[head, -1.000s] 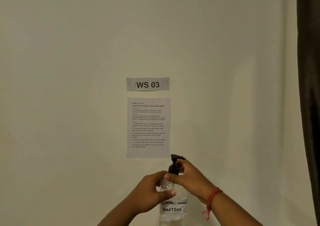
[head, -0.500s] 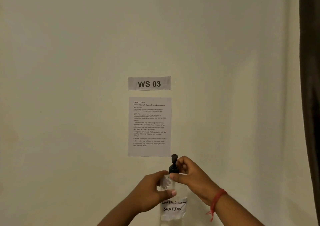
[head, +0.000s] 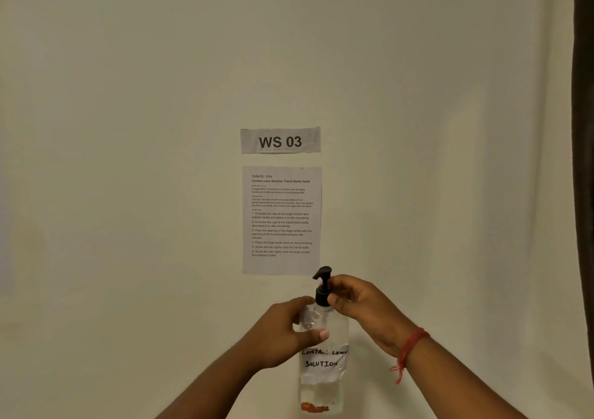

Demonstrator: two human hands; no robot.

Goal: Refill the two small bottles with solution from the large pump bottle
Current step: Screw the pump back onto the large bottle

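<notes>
Pump bottle (head: pixel 324 338), large, clear plastic, held upright low in the middle of the head view, in front of a pale wall (head: pixel 128 161). Its base runs to the bottom edge of the view; what it stands on, if anything, cannot be told. White label (head: pixel 324 358) on the body, hand-lettered "CONTACT LENS SOLUTION". Something orange shows near the bottom of the bottle, indistinct.

Black pump head (head: pixel 323 285) sits on the neck, nozzle pointing left.

Left hand (head: pixel 283 335) wraps the upper body of the bottle from the left side, fingers closed around the clear plastic, thumb (head: pixel 316 335) laid across the front just above the label.

Right hand (head: pixel 363 306) comes in from the right, fingers curled and pinching the black collar of the pump at the neck. Thumb tip (head: pixel 334 299) presses the collar's front. Red thread bracelet (head: pixel 409 349) on the right wrist, loose ends hanging down.

On the wall above the bottle: a printed instruction sheet (head: pixel 282 220) headed "Contact Lens Solution Travel Bottle Refill", with numbered steps. Pump head overlaps the sheet's lower right corner in view. Above the sheet, a strip sign (head: pixel 280 140) reading "WS 03". Dark curtain (head: pixel 583 161) along the right edge.
</notes>
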